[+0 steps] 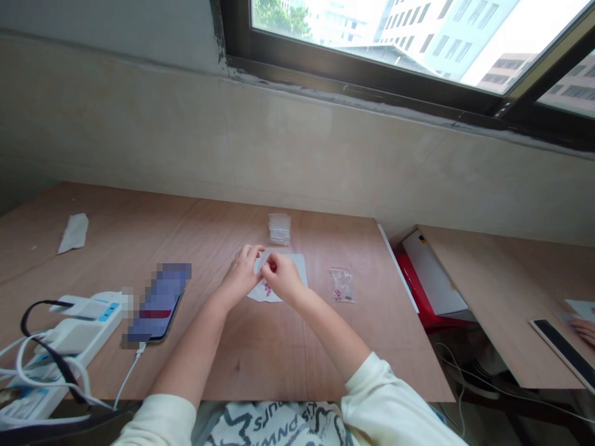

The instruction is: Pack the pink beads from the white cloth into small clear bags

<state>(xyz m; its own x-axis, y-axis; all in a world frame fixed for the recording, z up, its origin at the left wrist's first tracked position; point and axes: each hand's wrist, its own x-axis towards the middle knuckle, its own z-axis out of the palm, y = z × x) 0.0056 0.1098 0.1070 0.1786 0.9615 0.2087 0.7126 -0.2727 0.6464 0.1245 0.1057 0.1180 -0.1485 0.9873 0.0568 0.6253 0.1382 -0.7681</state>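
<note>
My left hand and my right hand are close together over a white sheet of paper on the wooden table. The right thumb and fingers are pinched together. On the left, the fingers curl in toward the right fingertips. Whatever lies between them is too small or hidden to make out. Small pink-red pieces lie on the paper just below the hands. To the right is a small clear plastic bag with pinkish pieces inside. Beyond the paper sits a stack of clear little bags.
A phone with a charging cable lies to the left, beside a white power strip full of plugs and cords. Farther back is a crumpled white paper. Across a gap on the right, another person's hand rests at a second table.
</note>
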